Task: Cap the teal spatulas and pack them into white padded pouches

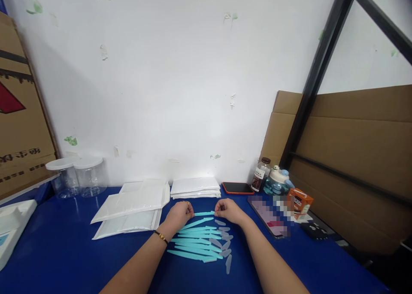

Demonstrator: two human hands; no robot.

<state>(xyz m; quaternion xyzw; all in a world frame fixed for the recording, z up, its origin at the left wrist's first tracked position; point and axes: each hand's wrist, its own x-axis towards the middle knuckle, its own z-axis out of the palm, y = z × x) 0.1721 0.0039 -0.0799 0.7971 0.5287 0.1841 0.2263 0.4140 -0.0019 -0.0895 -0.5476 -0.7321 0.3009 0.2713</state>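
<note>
Both my hands pinch the two ends of one thin turquoise plastic stick (204, 213) just above the blue table (64, 251). My left hand (180, 214), with a ring and a dark wristband, grips its left end. My right hand (228, 210) closes its fingers on the right end. Right below them lies a row of several more turquoise sticks (195, 242), with several small translucent grey caps (225, 244) beside their right tips.
White padded envelopes (131, 208) lie left of my hands, a white stack (195, 186) behind. Two clear lidded jars (77, 176) stand far left. At right are a phone (237, 188), brown bottle (260, 174), blue-lidded bottle (277, 180), orange box (300, 201), and cardboard (354, 156).
</note>
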